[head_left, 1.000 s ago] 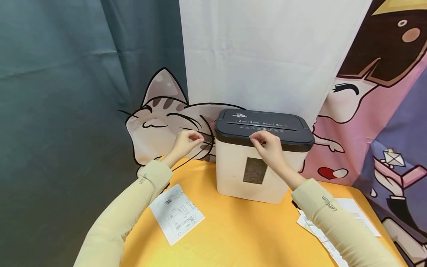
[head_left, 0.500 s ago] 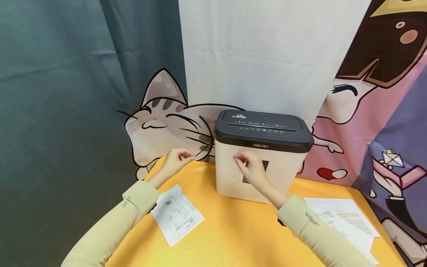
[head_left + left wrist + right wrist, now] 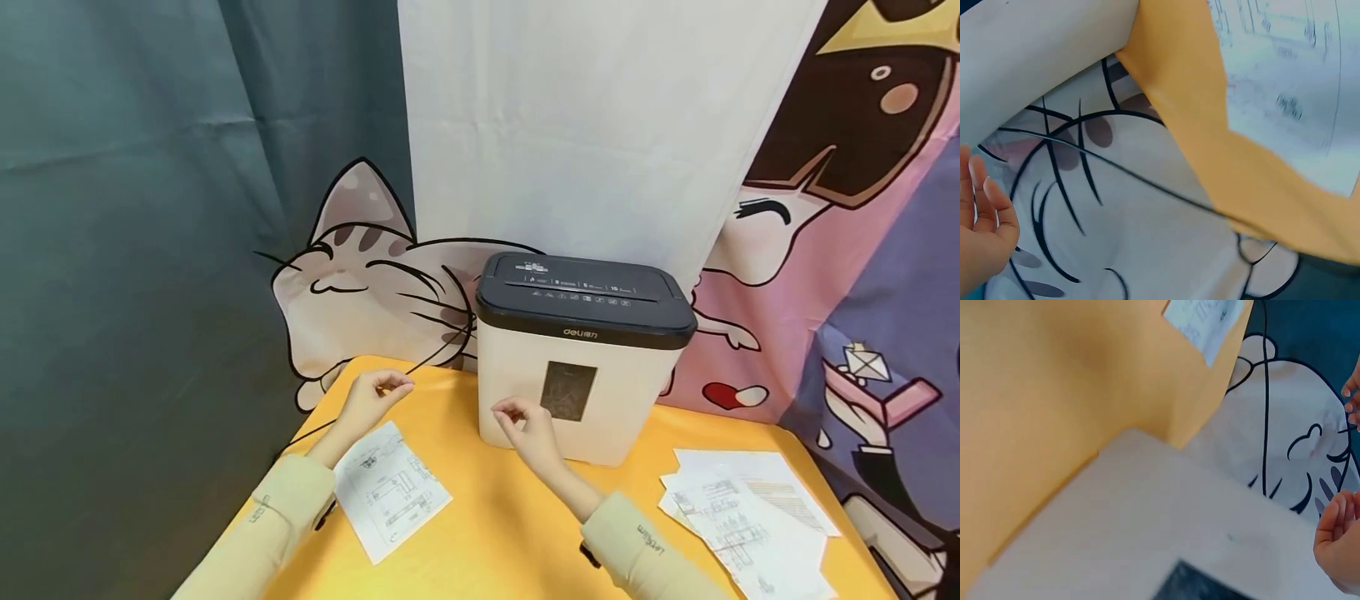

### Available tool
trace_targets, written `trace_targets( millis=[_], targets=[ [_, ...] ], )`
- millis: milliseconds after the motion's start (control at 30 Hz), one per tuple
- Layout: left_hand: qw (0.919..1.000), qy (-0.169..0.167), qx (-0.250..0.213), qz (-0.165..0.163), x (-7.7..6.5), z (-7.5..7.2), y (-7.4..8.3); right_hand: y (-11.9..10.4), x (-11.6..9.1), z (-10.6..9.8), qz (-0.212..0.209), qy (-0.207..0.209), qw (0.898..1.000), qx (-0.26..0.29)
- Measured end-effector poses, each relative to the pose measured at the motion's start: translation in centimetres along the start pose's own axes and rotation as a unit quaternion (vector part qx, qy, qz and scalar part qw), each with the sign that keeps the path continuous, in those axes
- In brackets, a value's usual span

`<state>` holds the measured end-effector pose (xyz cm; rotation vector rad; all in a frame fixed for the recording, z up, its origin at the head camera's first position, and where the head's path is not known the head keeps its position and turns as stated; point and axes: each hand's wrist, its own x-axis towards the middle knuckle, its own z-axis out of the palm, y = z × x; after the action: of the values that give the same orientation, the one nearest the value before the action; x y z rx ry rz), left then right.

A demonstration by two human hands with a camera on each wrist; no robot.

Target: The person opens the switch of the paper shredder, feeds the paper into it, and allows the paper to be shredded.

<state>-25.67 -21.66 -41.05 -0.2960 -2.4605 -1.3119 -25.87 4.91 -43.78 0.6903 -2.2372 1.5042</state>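
A white paper shredder [image 3: 517, 367] with a dark top stands at the back of the yellow table. My right hand [image 3: 528, 429] is in front of its lower left face, fingers loosely bent and holding nothing. To the left of the shredder hovers my left hand [image 3: 369, 402], also without anything in its grasp. Below that hand, a sheet of paper [image 3: 393, 496] with line drawings lies on the table. In the left wrist view the left hand's relaxed fingers [image 3: 991, 206] show at the edge. The right wrist view shows the right hand [image 3: 1341, 544] beside the shredder.
Several overlapping printed sheets [image 3: 750, 525] lie on the right side of the table [image 3: 480, 533]. A thin black cord [image 3: 442, 348] runs behind the left hand and down past the left table edge. Printed cloth [image 3: 525, 125] hangs behind.
Both hands have drawn down and back toward the person, away from the shredder's top. The shredder's front window and the right-hand papers have come into fuller view.
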Motion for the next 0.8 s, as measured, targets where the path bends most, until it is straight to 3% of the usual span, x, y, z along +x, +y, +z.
trace_targets(
  millis=[200,367,500,633,800],
  targets=[
    [0.9997,0.01,-0.01,-0.02,-2.2,0.1,-1.9,1.4,-1.8,2.8,0.042,-0.01,0.997,0.058],
    [0.9993,0.02,-0.007,-0.031,-3.4,1.2,-4.0,2.5,-3.5,3.7,0.086,-0.005,0.994,0.062],
    [0.9964,0.027,-0.017,-0.078,-4.2,2.2,-5.8,3.3,-5.0,4.3,0.146,-0.032,0.987,0.056],
    [0.9909,0.022,-0.037,-0.128,-4.9,3.0,-7.4,3.5,-6.2,5.0,0.22,-0.059,0.971,0.076],
    [0.987,0.051,0.003,-0.152,-5.4,3.4,-9.1,3.3,-7.3,5.9,0.303,-0.066,0.944,0.116]
  ],
)
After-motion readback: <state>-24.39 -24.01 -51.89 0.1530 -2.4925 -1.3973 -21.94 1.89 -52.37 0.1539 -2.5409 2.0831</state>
